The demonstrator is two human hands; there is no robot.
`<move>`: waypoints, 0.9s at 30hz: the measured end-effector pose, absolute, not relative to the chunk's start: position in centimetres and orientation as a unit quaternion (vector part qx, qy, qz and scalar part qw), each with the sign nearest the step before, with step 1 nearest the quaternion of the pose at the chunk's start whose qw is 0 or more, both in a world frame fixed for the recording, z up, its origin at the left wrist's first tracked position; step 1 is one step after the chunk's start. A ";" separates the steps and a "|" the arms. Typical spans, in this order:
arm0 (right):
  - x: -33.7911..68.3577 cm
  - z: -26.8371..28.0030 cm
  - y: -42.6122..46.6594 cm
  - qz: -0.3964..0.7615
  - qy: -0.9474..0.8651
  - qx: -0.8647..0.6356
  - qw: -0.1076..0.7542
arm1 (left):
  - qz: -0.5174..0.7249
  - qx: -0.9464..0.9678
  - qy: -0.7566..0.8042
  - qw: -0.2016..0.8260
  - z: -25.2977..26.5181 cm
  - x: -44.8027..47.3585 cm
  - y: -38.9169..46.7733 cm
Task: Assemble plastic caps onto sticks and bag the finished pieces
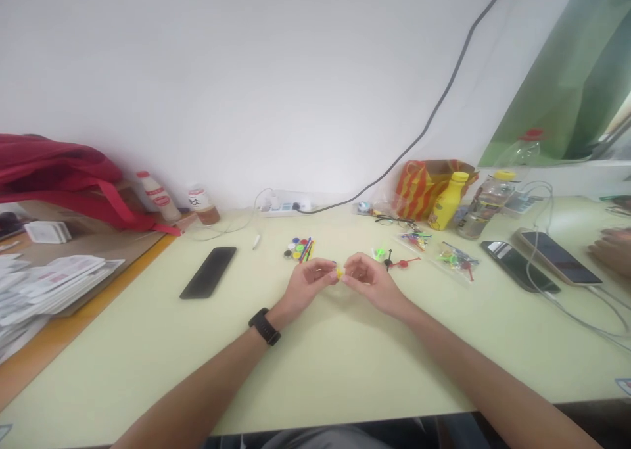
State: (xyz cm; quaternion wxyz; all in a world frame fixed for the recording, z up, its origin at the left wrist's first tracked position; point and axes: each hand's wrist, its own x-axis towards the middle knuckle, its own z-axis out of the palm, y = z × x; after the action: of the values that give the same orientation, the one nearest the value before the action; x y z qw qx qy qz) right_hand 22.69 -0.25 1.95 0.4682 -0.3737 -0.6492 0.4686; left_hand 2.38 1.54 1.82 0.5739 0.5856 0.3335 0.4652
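Observation:
My left hand (313,281) and my right hand (371,283) meet above the middle of the table, fingertips pinched on a small yellow plastic piece (340,273). Its exact shape is mostly hidden by the fingers. Just beyond my left hand lie several round coloured discs (297,244) and a row of thin coloured sticks (306,249). Behind my right hand are a bright green piece (379,254), a black piece with a long pointed arm (388,262) and a similar red piece (403,263).
A black phone (209,273) lies at left. Bagged small parts (456,259), a yellow bottle (447,201), a clear bottle (486,206) and two cabled phones (562,257) occupy the right. A power strip (286,206) sits against the wall. Another person's hand (611,250) rests at far right.

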 end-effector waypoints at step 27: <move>23.5 2.2 -0.1 0.455 -0.634 -0.379 0.498 | 0.463 0.588 0.322 0.579 1.8 2.3 1.5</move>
State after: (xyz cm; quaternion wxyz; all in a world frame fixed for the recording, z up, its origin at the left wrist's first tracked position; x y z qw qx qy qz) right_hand 23.46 -0.08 2.16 0.4982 -0.3793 -0.6335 0.4546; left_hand 2.29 1.50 1.82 0.5795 0.5883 0.3220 0.4631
